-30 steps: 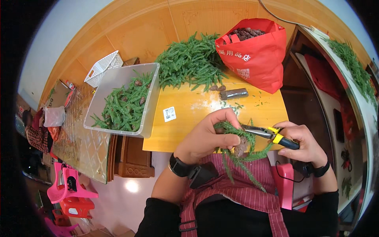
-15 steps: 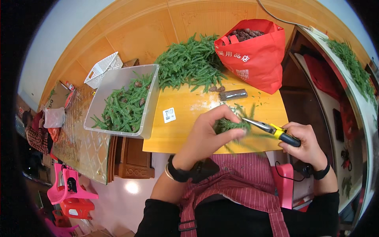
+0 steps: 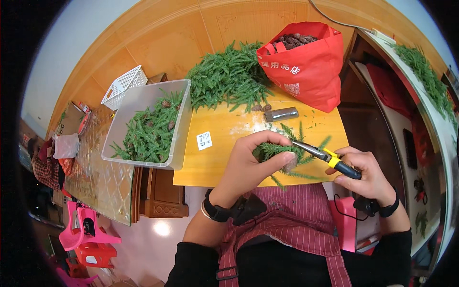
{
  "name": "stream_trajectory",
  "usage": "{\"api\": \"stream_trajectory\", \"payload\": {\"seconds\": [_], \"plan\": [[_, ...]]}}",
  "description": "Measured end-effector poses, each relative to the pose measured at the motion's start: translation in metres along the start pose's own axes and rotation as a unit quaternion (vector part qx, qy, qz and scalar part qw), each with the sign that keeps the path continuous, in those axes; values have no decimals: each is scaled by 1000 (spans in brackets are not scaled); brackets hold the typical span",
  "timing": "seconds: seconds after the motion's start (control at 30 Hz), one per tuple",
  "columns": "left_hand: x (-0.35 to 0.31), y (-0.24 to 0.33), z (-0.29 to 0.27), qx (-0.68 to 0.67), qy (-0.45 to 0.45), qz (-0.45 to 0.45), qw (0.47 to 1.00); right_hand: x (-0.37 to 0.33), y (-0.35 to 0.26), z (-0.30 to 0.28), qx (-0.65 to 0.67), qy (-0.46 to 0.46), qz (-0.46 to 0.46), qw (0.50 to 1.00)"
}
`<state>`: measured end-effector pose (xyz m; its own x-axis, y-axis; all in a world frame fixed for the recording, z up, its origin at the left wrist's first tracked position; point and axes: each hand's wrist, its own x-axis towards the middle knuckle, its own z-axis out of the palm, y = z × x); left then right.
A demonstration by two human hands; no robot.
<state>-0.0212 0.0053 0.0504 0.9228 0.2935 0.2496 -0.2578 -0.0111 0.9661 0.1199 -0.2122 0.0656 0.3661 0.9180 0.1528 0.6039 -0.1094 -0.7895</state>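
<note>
While the clear plastic bin point(image 3: 178, 143) of green sprigs and cones sits unmoved at the left edge of the yellow board point(image 3: 217, 158), with the white basket point(image 3: 123, 86) behind it, the work has shifted upward from the lap onto the board; a second ago the bundle hung low over the striped apron point(image 3: 296, 225), and now the left hand point(image 3: 251, 160) holds the green sprig bundle point(image 3: 279, 150) above the wood, fingers curled closed round its stems; the loose heap of greenery point(image 3: 229, 79) and the red bag point(image 3: 306, 62) of cones lie beyond, as before; the pliers point(image 3: 325, 156), yellow and black in the handle, have come in with their nose at the bundle's right side, the right hand point(image 3: 366, 172) wrapped tight about the handles; whether the nose bites a stem I cannot tell; the trimming or binding appears under way.
</note>
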Motion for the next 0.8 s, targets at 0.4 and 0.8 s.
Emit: {"api": "stream_trajectory", "payload": {"seconds": [0.4,0.8], "plan": [[-1,-4,-9,-218,-62,-149,963,10,15,-1,-28,6,-102,994],[-3,-15,-14,-237,-86,-182,951,13,16,-4,-93,17,-171,981]]}}
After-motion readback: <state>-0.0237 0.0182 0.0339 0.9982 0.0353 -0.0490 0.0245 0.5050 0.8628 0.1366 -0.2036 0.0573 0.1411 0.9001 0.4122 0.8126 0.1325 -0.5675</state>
